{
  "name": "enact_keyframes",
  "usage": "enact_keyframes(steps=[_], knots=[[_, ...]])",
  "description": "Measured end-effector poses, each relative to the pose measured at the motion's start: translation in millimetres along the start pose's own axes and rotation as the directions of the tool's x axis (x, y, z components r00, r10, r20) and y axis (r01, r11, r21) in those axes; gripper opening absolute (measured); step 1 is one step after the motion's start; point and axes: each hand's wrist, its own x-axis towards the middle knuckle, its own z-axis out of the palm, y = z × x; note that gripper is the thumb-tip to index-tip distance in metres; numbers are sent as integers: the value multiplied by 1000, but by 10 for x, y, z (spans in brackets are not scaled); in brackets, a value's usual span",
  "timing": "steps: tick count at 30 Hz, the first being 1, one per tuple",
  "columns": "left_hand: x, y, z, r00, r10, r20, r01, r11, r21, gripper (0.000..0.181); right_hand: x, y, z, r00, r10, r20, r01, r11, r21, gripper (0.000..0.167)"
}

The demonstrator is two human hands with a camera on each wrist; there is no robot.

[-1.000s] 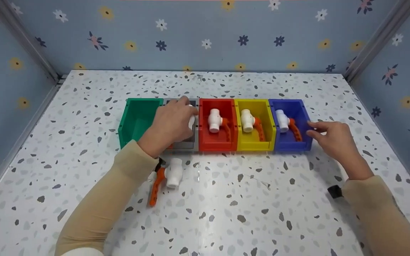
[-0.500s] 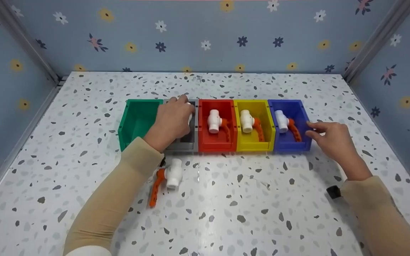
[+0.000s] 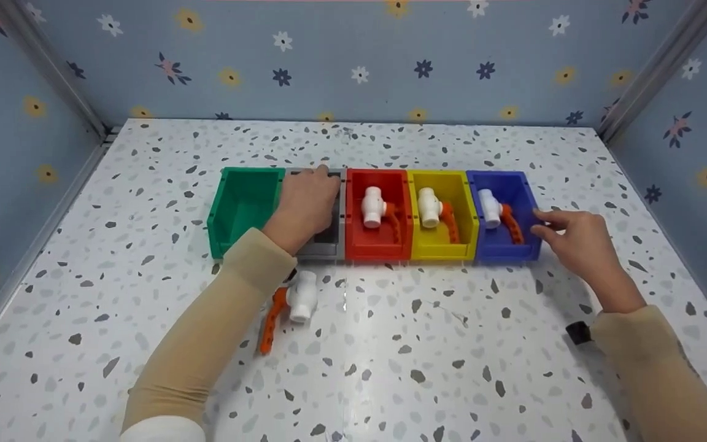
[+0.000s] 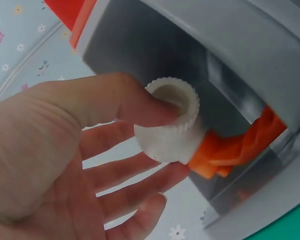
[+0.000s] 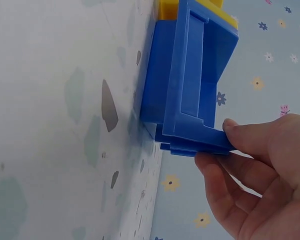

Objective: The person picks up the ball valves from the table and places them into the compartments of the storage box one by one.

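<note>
My left hand [image 3: 307, 201] is over the grey bin [image 3: 323, 250] and hides most of its inside in the head view. In the left wrist view it grips a white ball valve [image 4: 165, 142], thumb at the ribbed open end and fingers behind the body. The valve's orange handle [image 4: 240, 145] points into the grey bin. My right hand [image 3: 580, 242] pinches the outer side wall of the blue bin [image 5: 190, 80] between thumb and fingers. A white ball valve [image 3: 488, 209] with an orange handle lies inside that bin.
The red bin [image 3: 378, 252] and yellow bin [image 3: 442, 252] each hold one valve. At the left end of the row, the green bin [image 3: 246, 196] shows a bare interior. Another valve [image 3: 303, 298] lies on the speckled table in front, near my left sleeve.
My left hand has shifted slightly right and back over the grey bin, and the valve it holds has dropped from the head view. The right hand keeps its grip on the blue bin.
</note>
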Motion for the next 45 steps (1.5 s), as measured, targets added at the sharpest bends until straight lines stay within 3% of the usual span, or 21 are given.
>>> enact_keyframes(steps=[8,16,25,32,39,45], knots=[[61,-18,123,999,-3,47,4,1000,-22,34,-4,-9,2,1000,17,12,-17,1000,4,39],[89,1,123,999,15,43,-12,997,-79,24,-13,18,20,1000,-15,-26,15,1000,3,38],[103,11,133,994,-14,105,27,992,-120,22,-28,28,37,997,-60,-53,60,998,-5,37],[107,6,104,994,-20,103,33,991,-128,22,-10,23,34,996,-71,-48,71,997,7,37],[102,4,63,995,-8,99,17,996,-84,24,-7,9,19,998,-44,-34,44,999,1,37],[73,-17,9,989,-17,146,29,996,-84,24,-11,-1,20,998,-54,-35,54,999,-2,37]])
